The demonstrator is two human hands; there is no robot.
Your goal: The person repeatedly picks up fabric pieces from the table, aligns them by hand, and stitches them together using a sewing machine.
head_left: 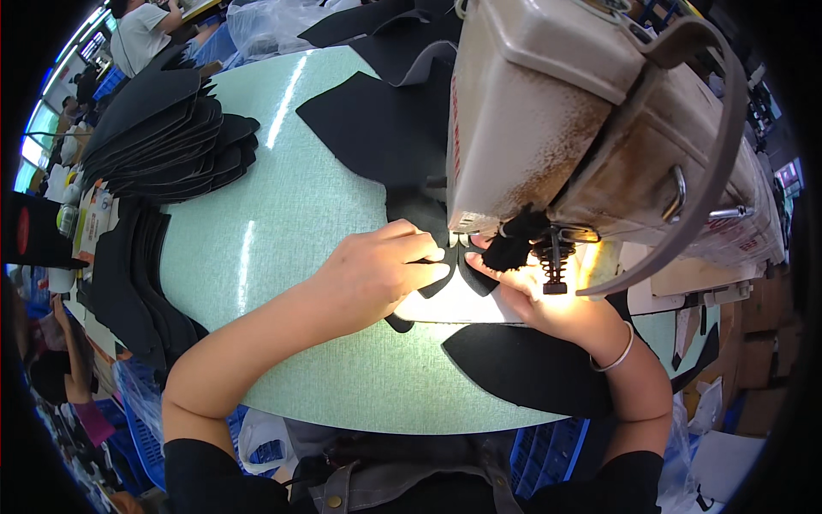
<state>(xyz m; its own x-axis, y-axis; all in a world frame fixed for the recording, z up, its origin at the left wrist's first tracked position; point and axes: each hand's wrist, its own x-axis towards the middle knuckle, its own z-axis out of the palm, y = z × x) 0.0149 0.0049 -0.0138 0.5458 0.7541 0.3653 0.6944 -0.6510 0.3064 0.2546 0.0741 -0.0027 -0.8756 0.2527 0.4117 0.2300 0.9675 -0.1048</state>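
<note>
Both of my hands are at the front of a worn beige sewing machine (531, 111), under its bright lamp. My left hand (385, 261) is closed, thumb and fingers pinching the edge of a black fabric piece (437, 278). On the other side of the needle area, my right hand (539, 295) presses the right part of the black material with its fingers; the machine head partly hides them. The black piece lies on the lit white machine bed (462, 307). Its far part runs back beside the machine, joined or overlapped with more black fabric; I cannot tell which.
On the pale green table (274, 197), a stack of black cut pieces (163, 137) stands at the far left, with another pile (133, 283) nearer. A loose black panel (522, 364) lies near the front edge. Blue crates (548, 450) sit below. Other people (141, 34) are in the background.
</note>
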